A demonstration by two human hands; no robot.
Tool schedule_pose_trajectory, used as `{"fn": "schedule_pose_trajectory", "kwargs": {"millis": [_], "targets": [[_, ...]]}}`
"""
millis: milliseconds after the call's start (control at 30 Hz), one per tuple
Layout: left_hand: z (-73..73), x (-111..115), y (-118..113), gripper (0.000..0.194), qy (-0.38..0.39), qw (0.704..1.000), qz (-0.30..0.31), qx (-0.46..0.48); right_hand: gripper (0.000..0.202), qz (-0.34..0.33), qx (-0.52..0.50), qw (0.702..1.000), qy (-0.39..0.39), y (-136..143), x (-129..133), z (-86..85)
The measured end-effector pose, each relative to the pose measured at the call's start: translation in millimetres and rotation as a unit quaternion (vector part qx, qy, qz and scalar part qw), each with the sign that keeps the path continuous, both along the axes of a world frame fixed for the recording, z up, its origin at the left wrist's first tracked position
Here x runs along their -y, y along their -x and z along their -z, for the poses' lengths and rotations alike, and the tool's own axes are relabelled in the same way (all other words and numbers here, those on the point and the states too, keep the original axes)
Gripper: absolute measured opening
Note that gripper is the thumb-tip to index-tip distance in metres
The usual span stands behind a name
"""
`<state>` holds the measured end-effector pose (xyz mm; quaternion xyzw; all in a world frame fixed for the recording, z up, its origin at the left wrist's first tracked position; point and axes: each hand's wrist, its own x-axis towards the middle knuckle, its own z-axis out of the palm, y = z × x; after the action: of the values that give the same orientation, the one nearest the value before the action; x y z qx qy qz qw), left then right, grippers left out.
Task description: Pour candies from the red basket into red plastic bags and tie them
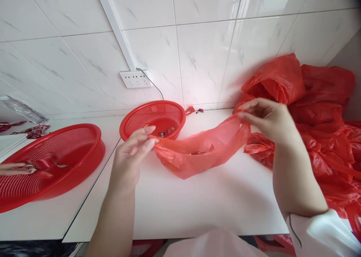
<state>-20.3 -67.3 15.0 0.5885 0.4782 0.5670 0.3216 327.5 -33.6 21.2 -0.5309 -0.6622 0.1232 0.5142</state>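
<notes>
A thin red plastic bag (194, 161) is stretched between my two hands above the white table. My left hand (137, 148) pinches one end of its rim, in front of a round red basket (153, 108). At the bag's other end, my right hand (265, 118) grips the rim between thumb and fingers. Some small dark red wrapped pieces (198, 152) show inside the bag. A few small wrapped pieces (166, 132) lie in the round basket behind my left hand.
Another person's hand (17, 168) holds red packets over a larger red basket (96, 155) at the left. Red plastic bags (324, 110) are piled at the right. A socket strip (136, 79) with a cable is on the tiled wall. Small scraps (199, 111) lie near the wall.
</notes>
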Motion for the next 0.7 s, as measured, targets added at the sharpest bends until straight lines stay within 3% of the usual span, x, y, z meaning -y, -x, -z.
{"fn": "schedule_pose_trajectory", "kwargs": {"millis": [67, 133, 233, 267, 333, 367, 400, 500, 567, 700], "targets": [[-18.3, -9, -5, 0.020, -0.037, 0.992, 0.102, 0.058, 0.021, 0.003, -0.087, 0.992, -0.089, 13, -1, -18.6], [-28.0, -15, -15, 0.039, -0.045, 0.976, 0.194, 0.084, 0.017, -0.031, -0.109, 0.983, -0.147, 33, 2, -33.2], [-28.8, -18, -41, 0.060, -0.008, 0.961, 0.274, 0.046, 0.012, -0.166, -0.026, 0.974, -0.150, 70, 13, -44.6], [-26.5, -18, -50, 0.057, 0.004, 0.958, 0.286, 0.021, 0.013, -0.218, 0.015, 0.965, -0.144, 82, 15, -45.4], [-20.3, -18, -64, 0.030, 0.012, 0.956, 0.291, -0.023, 0.017, -0.305, 0.088, 0.937, -0.148, 101, 18, -43.1], [-17.1, -19, -69, 0.013, 0.015, 0.957, 0.287, -0.036, 0.019, -0.331, 0.110, 0.923, -0.162, 108, 18, -40.4], [-14.4, -19, -72, 0.011, 0.023, 0.959, 0.281, -0.041, 0.020, -0.344, 0.120, 0.914, -0.180, 112, 16, -37.1], [-10.8, -22, -71, 0.029, 0.091, 0.957, 0.273, -0.026, 0.023, -0.311, 0.103, 0.922, -0.205, 111, 10, -25.4], [-11.3, -24, -67, 0.032, 0.138, 0.953, 0.271, -0.010, 0.026, -0.290, 0.086, 0.937, -0.174, 105, 6, -16.9], [-9.0, -26, -63, 0.034, 0.166, 0.945, 0.281, 0.014, 0.025, -0.309, 0.055, 0.945, -0.092, 95, 1, 0.4]]}}
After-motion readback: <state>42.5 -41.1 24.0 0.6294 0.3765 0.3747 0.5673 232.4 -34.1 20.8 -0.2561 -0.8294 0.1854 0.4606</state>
